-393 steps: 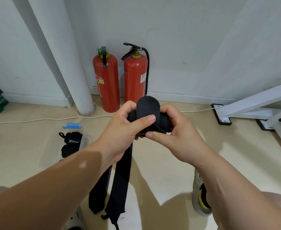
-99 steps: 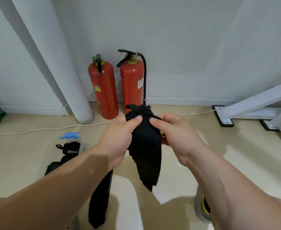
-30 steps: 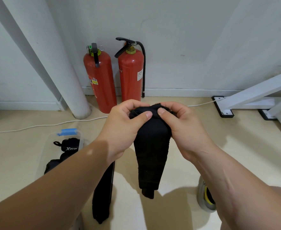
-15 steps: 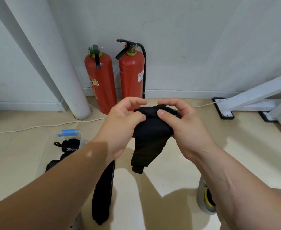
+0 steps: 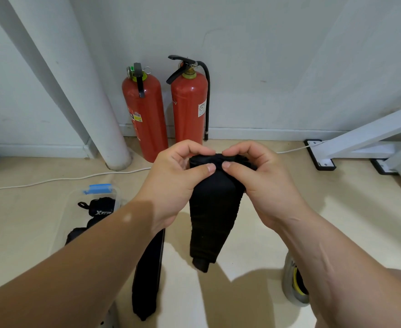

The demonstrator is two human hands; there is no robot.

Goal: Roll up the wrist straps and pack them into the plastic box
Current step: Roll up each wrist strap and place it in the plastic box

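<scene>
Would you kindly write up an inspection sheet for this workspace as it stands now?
Surface: beige floor, shadowed near the person.
Job's things: held wrist strap partly rolled at top, tail hanging; second strap flat on floor; plastic box holds a rolled strap.
Clutter: tape roll at lower right.
Hands: left hand and right hand both pinch the roll.
Cables: white cable along floor.
Surroundings: two fire extinguishers, white pipe, white frame.
</scene>
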